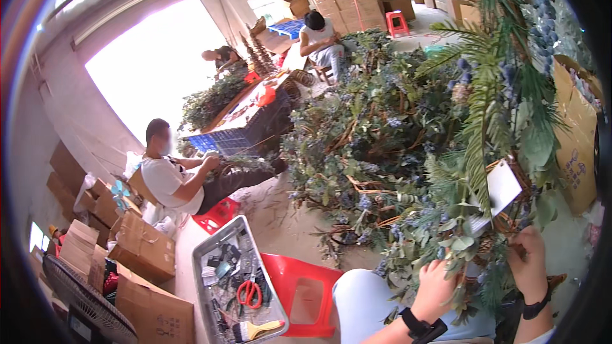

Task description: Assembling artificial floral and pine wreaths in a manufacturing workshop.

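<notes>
Both hands buried in a leafy wreath point(475, 216) held over the lap: left hand point(435, 290) gripping foliage at its lower edge, right hand point(528, 261) pinching a sprig beside a white tag point(502, 188). Lower left, red stool point(305, 293), metal tray point(217, 248) with red scissors point(249, 292). Farther off, heaped wreaths point(363, 134), seated person point(172, 175).

wreath point(475, 229) sitting ahead of both hands | tool tray point(224, 242) lying left on stool point(306, 293) | boxes point(143, 248) standing further left

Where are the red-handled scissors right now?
In the head view, the red-handled scissors lie in the grey metal tray on the floor, lower left of the person's hands, beside the red plastic stool.
</notes>
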{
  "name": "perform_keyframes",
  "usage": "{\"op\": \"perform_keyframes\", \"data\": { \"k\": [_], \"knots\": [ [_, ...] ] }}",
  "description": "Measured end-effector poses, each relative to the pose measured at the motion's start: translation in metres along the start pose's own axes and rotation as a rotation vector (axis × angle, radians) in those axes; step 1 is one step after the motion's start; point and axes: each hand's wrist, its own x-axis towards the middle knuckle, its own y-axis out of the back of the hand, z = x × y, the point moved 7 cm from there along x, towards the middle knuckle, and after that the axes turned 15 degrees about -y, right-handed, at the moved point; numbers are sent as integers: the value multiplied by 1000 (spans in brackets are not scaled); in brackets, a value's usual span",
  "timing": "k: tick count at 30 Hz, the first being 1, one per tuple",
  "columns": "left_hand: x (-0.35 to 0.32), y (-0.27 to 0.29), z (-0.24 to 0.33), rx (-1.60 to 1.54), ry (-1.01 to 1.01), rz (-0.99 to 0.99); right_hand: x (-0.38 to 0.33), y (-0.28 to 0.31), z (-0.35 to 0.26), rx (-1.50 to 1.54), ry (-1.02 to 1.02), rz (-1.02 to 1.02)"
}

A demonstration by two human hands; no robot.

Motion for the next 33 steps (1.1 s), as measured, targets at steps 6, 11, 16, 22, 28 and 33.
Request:
{"op": "perform_keyframes", "data": {
  "k": [6,11,16,22,28,33],
  "knots": [
    [4,1,6,-8,-47,-42,0,23,28,-100,7,-76],
    [4,-2,1,27,-10,-97,-5,11,5,-56,-99,67],
    [8,-11,11,-22,20,-183,-16,13,-8,-299,275,233],
    [12,-9,12,-17,17,-227,-7,20,6,-219,227,36],
    [12,-15,13,-30,-29,-156,2,50,37,-101,-211,-265],
    [14,-19,19,-16,-61,-158,1,61,33,-337,-422,-388]
  ]
}}
